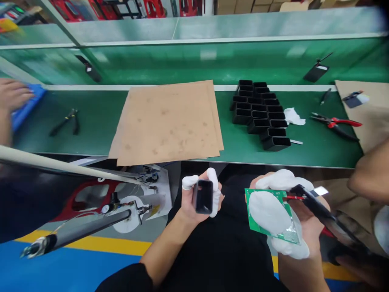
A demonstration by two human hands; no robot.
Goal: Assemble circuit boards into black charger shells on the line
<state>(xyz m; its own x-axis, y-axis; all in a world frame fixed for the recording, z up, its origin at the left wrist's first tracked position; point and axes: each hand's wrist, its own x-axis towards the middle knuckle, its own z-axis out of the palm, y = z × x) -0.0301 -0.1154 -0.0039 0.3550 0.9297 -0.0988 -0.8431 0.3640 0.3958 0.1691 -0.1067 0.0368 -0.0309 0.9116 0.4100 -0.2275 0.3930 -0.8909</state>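
My left hand (190, 202), with white finger covers on some fingers, is wrapped round a small black rectangular case (204, 197) whose open end faces me. On the right, my right hand (310, 221), its fingers also in white covers, grips a green circuit board (253, 221) tilted toward me. My covered thumb (269, 213) lies across the board's face. Red wires run from the board to a dark elongated part (319, 213) with a white label, which rests over the same hand. Both hands are held above my lap, in front of the bench edge.
Brown cardboard sheets (167, 121) lie on the green bench (94, 134). Several black cases (258, 109) stand grouped right of them, beside a crumpled white piece (293, 117). Pliers (336, 123) with red handles lie farther right, other pliers (67, 121) at left. Co-workers' arms show at both sides.
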